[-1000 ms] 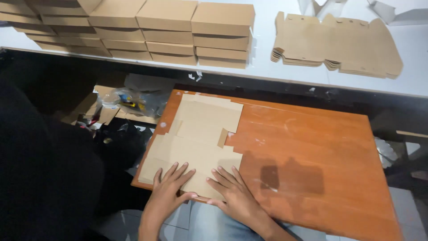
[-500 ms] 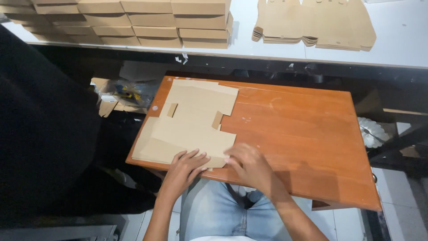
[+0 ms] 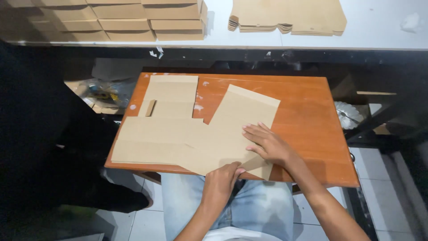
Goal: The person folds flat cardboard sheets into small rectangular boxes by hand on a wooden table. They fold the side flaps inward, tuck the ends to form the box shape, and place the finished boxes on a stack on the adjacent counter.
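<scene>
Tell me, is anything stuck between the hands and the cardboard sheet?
Nothing visible. The right hand lies flat right on the cardboard sheet, and the left hand grips its near edge at the front of the orange board.

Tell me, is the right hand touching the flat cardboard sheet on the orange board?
Touching. The head view shows the right hand lying palm-down on the cardboard sheet, fingers spread flat on its surface.

Single view, head-mounted, looking steeply down from above seated person's lap. Faces forward across orange bench (image 3: 307, 111) toward white shelf (image 3: 379, 31) at top edge. Close range: hands (image 3: 267, 145) and flat cardboard sheet (image 3: 187, 138) fill centre. Tiled floor visible at bottom corners. No second view to overlap.
</scene>
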